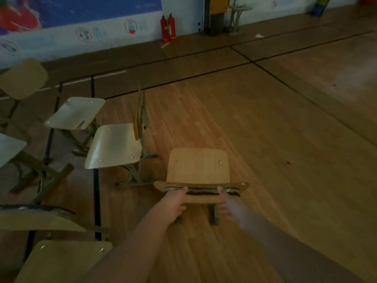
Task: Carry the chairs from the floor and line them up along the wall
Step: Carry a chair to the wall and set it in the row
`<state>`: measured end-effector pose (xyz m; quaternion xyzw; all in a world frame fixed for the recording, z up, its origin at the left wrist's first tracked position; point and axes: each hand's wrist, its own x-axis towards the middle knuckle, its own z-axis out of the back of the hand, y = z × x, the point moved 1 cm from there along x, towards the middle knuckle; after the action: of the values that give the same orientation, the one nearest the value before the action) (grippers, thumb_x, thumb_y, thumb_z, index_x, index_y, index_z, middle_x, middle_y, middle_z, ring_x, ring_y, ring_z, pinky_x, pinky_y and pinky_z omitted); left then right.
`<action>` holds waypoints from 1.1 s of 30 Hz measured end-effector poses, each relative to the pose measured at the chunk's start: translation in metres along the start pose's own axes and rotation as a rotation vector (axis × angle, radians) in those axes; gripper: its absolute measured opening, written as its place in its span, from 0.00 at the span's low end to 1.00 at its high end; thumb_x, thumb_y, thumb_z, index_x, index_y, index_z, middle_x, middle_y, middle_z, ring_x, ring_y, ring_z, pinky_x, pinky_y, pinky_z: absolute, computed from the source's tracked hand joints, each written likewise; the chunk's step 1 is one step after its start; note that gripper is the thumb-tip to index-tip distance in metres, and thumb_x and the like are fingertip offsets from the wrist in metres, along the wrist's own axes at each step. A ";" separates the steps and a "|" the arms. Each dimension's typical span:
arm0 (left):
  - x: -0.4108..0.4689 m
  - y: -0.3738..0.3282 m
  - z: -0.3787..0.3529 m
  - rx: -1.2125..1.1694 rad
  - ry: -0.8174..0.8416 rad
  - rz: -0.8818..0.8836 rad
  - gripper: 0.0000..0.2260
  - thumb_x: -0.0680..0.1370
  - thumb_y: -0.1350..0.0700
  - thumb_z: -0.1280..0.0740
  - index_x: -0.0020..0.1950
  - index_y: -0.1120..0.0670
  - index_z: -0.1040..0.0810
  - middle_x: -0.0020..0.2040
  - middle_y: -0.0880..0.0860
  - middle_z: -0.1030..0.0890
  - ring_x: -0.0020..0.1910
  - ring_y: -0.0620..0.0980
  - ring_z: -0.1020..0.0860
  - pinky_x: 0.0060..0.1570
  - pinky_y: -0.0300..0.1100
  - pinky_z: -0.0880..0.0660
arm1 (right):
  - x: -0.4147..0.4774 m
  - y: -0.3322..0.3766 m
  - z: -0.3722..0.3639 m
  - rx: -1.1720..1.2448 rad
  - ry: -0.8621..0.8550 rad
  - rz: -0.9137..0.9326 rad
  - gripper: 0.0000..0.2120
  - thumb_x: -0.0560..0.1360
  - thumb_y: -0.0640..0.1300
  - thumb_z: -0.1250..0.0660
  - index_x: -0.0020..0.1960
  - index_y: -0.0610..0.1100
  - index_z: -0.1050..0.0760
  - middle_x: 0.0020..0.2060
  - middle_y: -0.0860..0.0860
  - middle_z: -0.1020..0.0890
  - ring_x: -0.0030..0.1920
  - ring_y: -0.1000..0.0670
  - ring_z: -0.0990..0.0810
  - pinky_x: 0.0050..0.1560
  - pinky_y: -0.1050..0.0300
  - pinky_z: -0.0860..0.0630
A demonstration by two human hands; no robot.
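Both hands gripped the backrest [201, 192] of a small wooden chair [198, 168] by its top edge. The left hand [175, 201] closed around the left part of that edge, thumb on top and fingers curled underneath; the right hand [229, 204] held the right part the same way, thumb up over the rim. A dark worn strip ran along the edge between the two thumbs. Both forearms reached forward from the bottom of the view, bare.

The chair's seat faced away from the person, pale orange wood with two small rivets showing. Its metal legs [213, 215] showed just below the backrest — whether they touched the wooden floor [265, 139] or hung just above it could not be told.

Just to the left stood another chair [114, 146], its cream seat turned sideways and its backrest seen edge-on. Further left more chairs clustered untidily — one with a cream seat [75, 113], one with a tan backrest [22, 78] near the left edge, and others cut off at the lower left.

Dark court lines crossed the floor. Well beyond, at the foot of the far wall [114, 31], two red fire extinguishers [168, 28] stood side by side.
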<state>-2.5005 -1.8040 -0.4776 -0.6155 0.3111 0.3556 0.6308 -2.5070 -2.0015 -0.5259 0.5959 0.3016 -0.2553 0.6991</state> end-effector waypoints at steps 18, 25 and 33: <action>0.026 -0.033 -0.016 -0.739 -0.133 0.112 0.13 0.76 0.63 0.32 0.61 0.59 0.25 0.54 0.61 0.22 0.46 0.51 0.20 0.36 0.40 0.19 | 0.048 0.022 0.014 0.219 -0.123 -0.078 0.26 0.78 0.59 0.39 0.64 0.38 0.29 0.52 0.41 0.18 0.47 0.46 0.17 0.36 0.59 0.27; 0.023 -0.083 -0.019 -0.802 -0.126 0.030 0.14 0.76 0.60 0.31 0.61 0.58 0.25 0.51 0.60 0.20 0.43 0.48 0.19 0.41 0.41 0.20 | 0.061 0.095 0.026 0.208 -0.105 -0.119 0.25 0.80 0.57 0.39 0.67 0.39 0.29 0.56 0.40 0.20 0.42 0.46 0.20 0.30 0.56 0.30; 0.044 -0.138 -0.012 -0.768 -0.091 -0.042 0.17 0.75 0.61 0.30 0.63 0.57 0.27 0.53 0.58 0.19 0.48 0.50 0.18 0.43 0.45 0.21 | 0.086 0.162 0.031 0.241 -0.175 -0.092 0.29 0.78 0.55 0.36 0.69 0.36 0.34 0.51 0.41 0.23 0.39 0.45 0.19 0.48 0.47 0.21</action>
<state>-2.3611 -1.8121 -0.4384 -0.7966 0.1143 0.4604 0.3748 -2.3278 -2.0062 -0.4748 0.6363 0.2339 -0.3725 0.6338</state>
